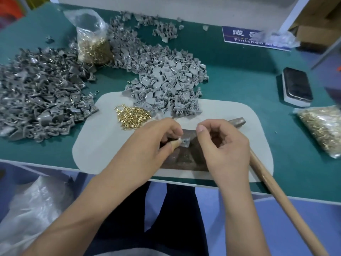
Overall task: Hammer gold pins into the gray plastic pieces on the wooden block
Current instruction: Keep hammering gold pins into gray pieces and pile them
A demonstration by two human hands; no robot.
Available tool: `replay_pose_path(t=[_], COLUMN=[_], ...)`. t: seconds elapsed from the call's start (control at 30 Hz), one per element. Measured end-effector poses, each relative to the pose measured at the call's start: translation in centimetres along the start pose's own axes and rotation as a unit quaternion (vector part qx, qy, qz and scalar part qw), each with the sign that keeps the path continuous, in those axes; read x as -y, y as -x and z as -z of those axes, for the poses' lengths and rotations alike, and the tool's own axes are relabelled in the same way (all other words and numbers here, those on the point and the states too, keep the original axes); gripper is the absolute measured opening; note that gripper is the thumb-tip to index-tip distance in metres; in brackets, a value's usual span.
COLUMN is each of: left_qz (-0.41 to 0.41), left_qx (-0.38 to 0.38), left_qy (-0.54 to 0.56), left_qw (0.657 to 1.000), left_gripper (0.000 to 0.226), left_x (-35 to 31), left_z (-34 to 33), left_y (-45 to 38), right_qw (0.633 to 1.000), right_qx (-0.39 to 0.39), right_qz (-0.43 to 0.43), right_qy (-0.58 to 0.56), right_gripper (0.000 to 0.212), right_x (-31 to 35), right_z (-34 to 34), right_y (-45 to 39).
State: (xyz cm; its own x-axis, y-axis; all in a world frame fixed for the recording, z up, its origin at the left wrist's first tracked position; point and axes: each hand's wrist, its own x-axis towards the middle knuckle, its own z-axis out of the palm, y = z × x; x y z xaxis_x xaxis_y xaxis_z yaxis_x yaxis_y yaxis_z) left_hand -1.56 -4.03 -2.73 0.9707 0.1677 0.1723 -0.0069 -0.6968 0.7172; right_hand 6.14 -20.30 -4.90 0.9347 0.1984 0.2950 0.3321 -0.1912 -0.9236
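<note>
Left hand (pixel 156 139): we see its grip pinching a gray plastic piece (pixel 185 141) on the dark wooden block (pixel 184 157);
Right hand (pixel 224 145): fingers curled, its grip's contents we cannot tell

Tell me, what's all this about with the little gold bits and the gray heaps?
A person is fitting gold pins into gray plastic pieces. The left hand steadies one gray piece on a dark wooden block, while the right hand hovers beside it, fingers curled. The hammer lies unused on the mat, under the right wrist. Loose gold pins sit just beyond the hands, with big heaps of gray pieces behind.
</note>
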Motion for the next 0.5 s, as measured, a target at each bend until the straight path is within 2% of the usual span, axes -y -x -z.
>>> replay_pose_path(t=[0.2,0.37,0.5], left_qz=[-0.001,-0.009,0.013], left_qx=[-0.006,0.003,0.010], left_qy=[0.004,-0.014,0.035], left_qw=[1.000,1.000,0.999], left_gripper=[0.023,0.030,0.027], left_x=[0.1,0.4,0.8], left_z=[0.3,0.4,0.2], left_y=[0.5,0.2,0.0], right_qw=[0.998,0.987,0.979], right_qx=[0.067,0.125,0.120], right_qz=[0.011,0.055,0.067], right_qy=[0.016,0.090,0.150], right_gripper=[0.016,0.021,0.022], right_x=[0.6,1.0,1.3], right_z=[0.8,0.5,0.0], right_y=[0.5,1.1,1.5])
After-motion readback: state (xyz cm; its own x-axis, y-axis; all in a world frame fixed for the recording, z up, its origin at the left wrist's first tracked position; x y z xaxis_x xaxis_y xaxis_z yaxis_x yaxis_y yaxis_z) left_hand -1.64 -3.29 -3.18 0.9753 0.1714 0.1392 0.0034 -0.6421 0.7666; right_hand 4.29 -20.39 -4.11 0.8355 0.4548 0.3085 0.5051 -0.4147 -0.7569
